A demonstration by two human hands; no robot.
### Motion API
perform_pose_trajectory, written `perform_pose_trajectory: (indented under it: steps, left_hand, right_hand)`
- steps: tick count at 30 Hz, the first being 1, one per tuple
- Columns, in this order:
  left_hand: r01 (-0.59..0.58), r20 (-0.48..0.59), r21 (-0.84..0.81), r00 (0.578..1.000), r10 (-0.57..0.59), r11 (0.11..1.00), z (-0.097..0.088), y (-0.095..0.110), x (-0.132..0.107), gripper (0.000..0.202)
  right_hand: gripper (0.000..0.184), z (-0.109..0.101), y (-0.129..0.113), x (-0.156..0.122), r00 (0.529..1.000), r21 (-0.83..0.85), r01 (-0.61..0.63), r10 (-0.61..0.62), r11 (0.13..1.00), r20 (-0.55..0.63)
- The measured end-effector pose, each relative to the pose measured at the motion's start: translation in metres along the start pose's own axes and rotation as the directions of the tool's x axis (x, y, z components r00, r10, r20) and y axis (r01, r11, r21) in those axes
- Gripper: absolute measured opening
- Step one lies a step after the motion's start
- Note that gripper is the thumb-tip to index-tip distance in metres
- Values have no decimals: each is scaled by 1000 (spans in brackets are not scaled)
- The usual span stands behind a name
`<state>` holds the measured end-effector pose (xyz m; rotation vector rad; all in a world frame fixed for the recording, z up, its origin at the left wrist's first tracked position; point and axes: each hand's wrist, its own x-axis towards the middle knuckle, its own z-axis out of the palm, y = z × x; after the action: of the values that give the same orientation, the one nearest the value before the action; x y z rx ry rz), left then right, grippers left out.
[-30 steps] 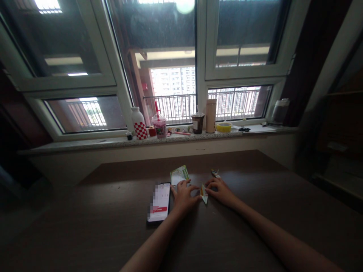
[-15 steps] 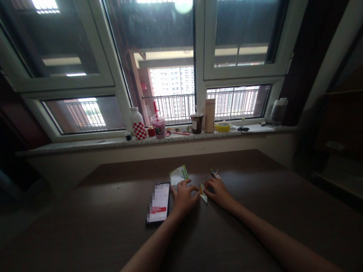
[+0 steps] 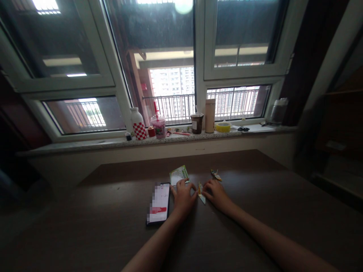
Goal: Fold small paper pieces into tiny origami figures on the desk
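Between my hands a small piece of folded paper (image 3: 201, 197), yellow and pale with a pointed lower end, stands on the brown table. My left hand (image 3: 183, 195) has thumb and index finger pinched at its left edge, the other fingers spread toward a green-and-white paper sheet (image 3: 179, 175). From the other side my right hand (image 3: 216, 192) grips the folded paper with its fingertips, fingers curled. Just beyond my right hand lies another small folded paper piece (image 3: 216, 175) with a colourful print. A phone (image 3: 159, 204) with a lit screen lies beside my left hand.
Along the windowsill (image 3: 176, 140) stand a checkered bottle (image 3: 138, 124), a pink drink cup (image 3: 159, 127), a brown cup (image 3: 196, 124), a tan flask (image 3: 210, 116), yellow tape (image 3: 223, 127) and black scissors (image 3: 243, 129). The table (image 3: 113, 241) extends to both sides.
The folded paper has shifted slightly left and tilted, with both hands moving a little left. More of the other folded piece shows beyond my right hand. The phone and sheet stay put.
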<state>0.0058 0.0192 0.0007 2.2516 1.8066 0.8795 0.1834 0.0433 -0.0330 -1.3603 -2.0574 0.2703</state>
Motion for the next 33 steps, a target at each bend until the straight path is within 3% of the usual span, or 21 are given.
perform_pose_trajectory:
  steps: [13, 33]
  left_hand:
    - [-61, -18, 35, 998, 62, 998, 0, 4, -3, 13]
    - [-21, 37, 88, 999, 18, 996, -4, 5, -2, 16]
  right_hand:
    - [12, -12, -10, -4, 1000, 30, 3, -2, 1000, -23]
    - [14, -12, -10, -5, 997, -81, 68, -70, 994, -16]
